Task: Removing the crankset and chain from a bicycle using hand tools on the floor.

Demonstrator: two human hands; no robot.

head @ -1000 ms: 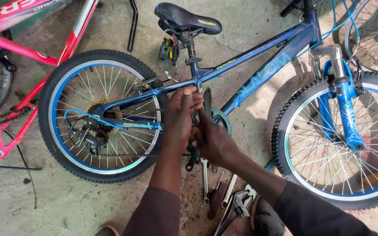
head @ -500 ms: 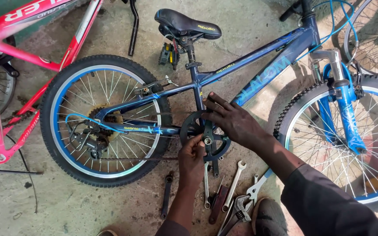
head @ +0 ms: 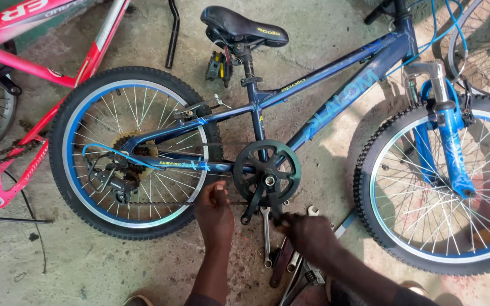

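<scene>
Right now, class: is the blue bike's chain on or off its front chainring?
Cannot tell. A black guard covers the chainring; the chain runs from the rear gears toward it, behind the left hand.

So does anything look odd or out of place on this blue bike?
Yes: the crank arm below the black chainring carries no pedal, while a loose pedal lies on the floor near the saddle.

Two bare hands, no gloves, rings or watch seen. Left hand (head: 214,212): bare forearm, w/ edge of a dark sleeve just showing at the frame bottom. Right hand (head: 307,232): forearm bare to approx. the elbow, then a dark sleeve (head: 381,289), plain, no print visible. Rest of body out of view.
</scene>
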